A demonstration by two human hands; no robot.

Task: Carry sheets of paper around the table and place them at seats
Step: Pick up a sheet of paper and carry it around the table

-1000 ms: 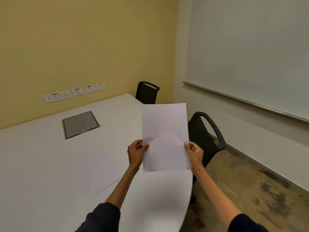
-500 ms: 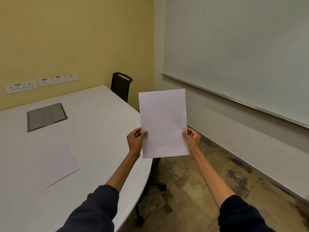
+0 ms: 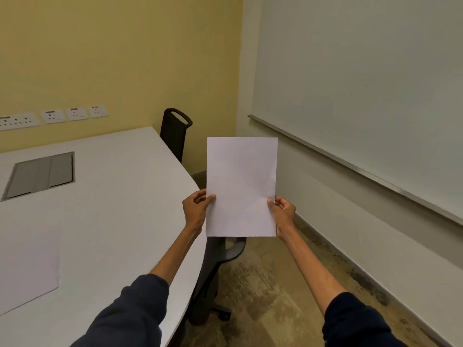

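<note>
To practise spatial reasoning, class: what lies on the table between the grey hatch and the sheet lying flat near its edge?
Nothing: only bare white tabletop separates the grey hatch from the flat sheet, as the head view shows.

Floor open btwn table & wall; chair blocks edge.

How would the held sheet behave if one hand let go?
Probably floppy: the sheet stands upright with the left hand and right hand pinching both side edges. Released, it may droop. Likely very light, since thumb-and-finger pinches carry it.
</note>
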